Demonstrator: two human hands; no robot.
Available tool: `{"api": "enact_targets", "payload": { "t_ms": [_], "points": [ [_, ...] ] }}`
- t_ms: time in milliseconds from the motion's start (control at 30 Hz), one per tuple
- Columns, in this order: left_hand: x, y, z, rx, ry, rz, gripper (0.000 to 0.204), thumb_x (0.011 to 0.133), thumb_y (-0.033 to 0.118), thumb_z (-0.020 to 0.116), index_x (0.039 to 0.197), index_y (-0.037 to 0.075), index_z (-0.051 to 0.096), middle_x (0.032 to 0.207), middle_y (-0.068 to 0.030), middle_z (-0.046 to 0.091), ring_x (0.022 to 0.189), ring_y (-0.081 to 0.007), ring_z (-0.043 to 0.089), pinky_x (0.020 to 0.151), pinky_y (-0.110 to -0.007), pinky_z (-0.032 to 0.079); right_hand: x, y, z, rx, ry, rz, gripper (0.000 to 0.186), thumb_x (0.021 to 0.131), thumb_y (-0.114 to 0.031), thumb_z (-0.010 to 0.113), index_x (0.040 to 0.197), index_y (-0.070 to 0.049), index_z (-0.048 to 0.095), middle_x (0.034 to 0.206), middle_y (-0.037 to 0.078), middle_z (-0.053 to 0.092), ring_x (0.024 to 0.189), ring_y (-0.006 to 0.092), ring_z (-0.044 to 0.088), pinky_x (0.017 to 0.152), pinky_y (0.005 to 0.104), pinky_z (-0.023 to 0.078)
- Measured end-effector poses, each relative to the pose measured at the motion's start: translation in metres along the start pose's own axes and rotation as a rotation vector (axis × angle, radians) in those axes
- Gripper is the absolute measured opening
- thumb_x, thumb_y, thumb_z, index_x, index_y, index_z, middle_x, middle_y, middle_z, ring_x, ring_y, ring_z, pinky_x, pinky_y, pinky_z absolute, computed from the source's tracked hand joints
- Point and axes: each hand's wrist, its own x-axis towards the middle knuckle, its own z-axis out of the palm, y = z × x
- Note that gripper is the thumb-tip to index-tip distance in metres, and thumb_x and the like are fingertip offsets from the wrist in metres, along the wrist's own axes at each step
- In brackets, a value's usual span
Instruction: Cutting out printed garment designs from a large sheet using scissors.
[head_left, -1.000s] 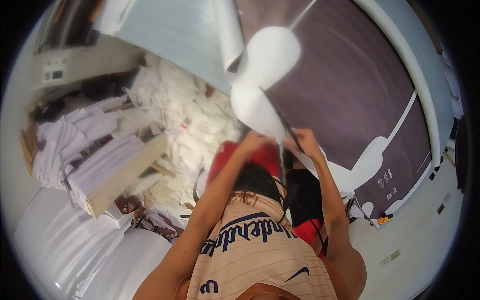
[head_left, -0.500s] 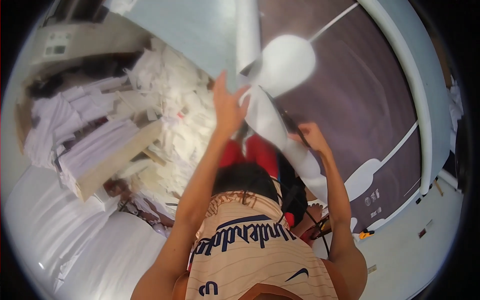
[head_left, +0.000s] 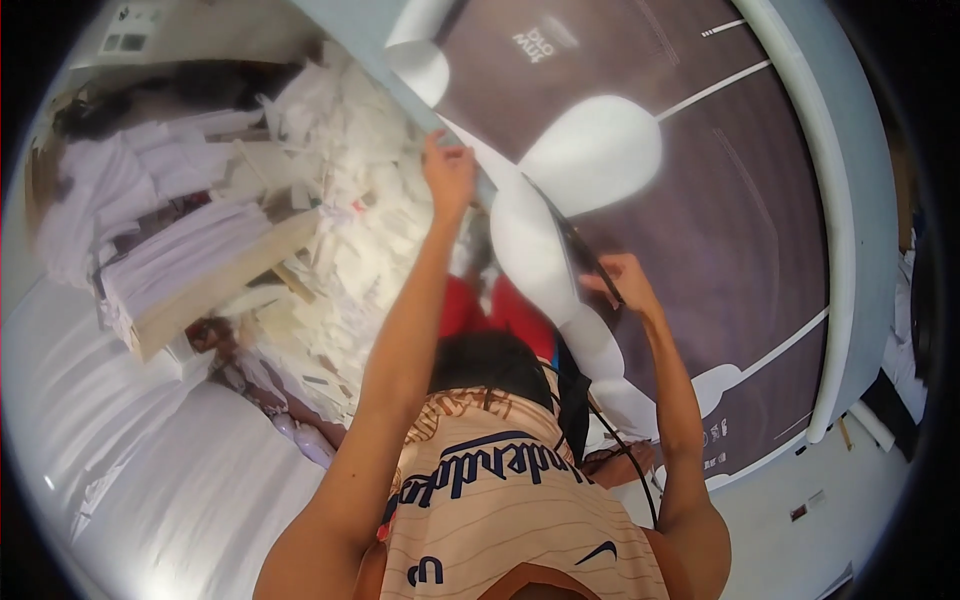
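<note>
A large printed sheet (head_left: 700,230), dark brown with white rounded shapes and thin white lines, covers the table in front of me and to my right. My left hand (head_left: 449,178) is at the table's left edge beside the sheet's border, fingers curled in; anything between the fingertips is hidden. My right hand (head_left: 622,283) is low over the sheet's near side. Its fingers close around the near end of a thin dark strip (head_left: 570,232), which runs away from me along the sheet's white border.
Left of the table lies a big heap of white scraps (head_left: 365,220). Stacked white sheets (head_left: 185,260) with a pale board along their side stand beyond it. Shiny white wrapping (head_left: 130,440) fills the lower left. A black cable (head_left: 635,455) hangs beside my waist.
The sheet's far left part, rolled before, now lies flatter with more print showing. My left hand's fingers went from spread to curled. My right hand stays on the dark strip.
</note>
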Motion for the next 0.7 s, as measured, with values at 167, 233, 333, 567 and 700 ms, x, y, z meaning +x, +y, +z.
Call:
{"api": "enact_targets", "payload": {
  "t_ms": [167, 233, 333, 567, 700],
  "points": [
    [0.003, -0.01, -0.001, 0.016, 0.084, 0.061, 0.024, 0.09, -0.001, 0.068, 0.107, -0.001, 0.052, 0.09, -0.0084, 0.063, 0.073, -0.014, 0.066, 0.062, -0.027, 0.059, 0.016, -0.005, 0.01, 0.016, -0.01, 0.026, 0.044, 0.08, -0.028, 0.086, 0.061, -0.006, 0.054, 0.05, -0.004, 0.047, 0.04, 0.0048, 0.042, 0.039, 0.0242, 0.028],
    [0.007, -0.009, -0.006, 0.03, 0.075, 0.06, 0.019, 0.09, -0.001, 0.068, 0.104, -0.001, 0.055, 0.089, -0.0078, 0.063, 0.073, -0.0139, 0.066, 0.062, -0.027, 0.059, 0.022, -0.011, 0.01, -0.001, -0.017, 0.024, 0.044, 0.08, -0.029, 0.086, 0.061, -0.006, 0.053, 0.05, -0.004, 0.046, 0.04, 0.0048, 0.042, 0.039, 0.0241, 0.028],
    [0.009, -0.008, -0.013, -0.025, 0.028, -0.001, 0.011, 0.091, 0.0, 0.067, 0.1, -0.003, 0.061, 0.09, -0.0075, 0.064, 0.074, -0.0136, 0.066, 0.065, -0.027, 0.06, 0.028, -0.016, 0.004, -0.032, -0.046, 0.003, 0.045, 0.081, -0.029, 0.086, 0.06, -0.007, 0.052, 0.05, -0.004, 0.046, 0.04, 0.0048, 0.042, 0.039, 0.0242, 0.028],
    [0.012, -0.006, -0.026, -0.078, -0.006, -0.118, 0.013, 0.091, 0.003, 0.069, 0.101, -0.004, 0.066, 0.091, -0.0079, 0.068, 0.078, -0.0135, 0.067, 0.07, -0.026, 0.058, 0.046, -0.037, 0.002, -0.092, -0.115, 0.011, 0.029, 0.082, -0.025, 0.084, 0.074, -0.004, 0.065, 0.052, -0.003, 0.05, 0.042, 0.0064, 0.044, 0.039, 0.0246, 0.029],
    [0.012, -0.001, -0.027, -0.116, 0.005, -0.155, 0.014, 0.091, 0.003, 0.069, 0.102, -0.005, 0.067, 0.089, -0.0073, 0.068, 0.077, -0.0132, 0.067, 0.07, -0.026, 0.058, 0.057, -0.048, 0.004, -0.056, -0.104, 0.011, 0.039, 0.08, -0.026, 0.086, 0.064, -0.006, 0.057, 0.052, -0.005, 0.047, 0.041, 0.0039, 0.041, 0.039, 0.0237, 0.028]
  ]
}}
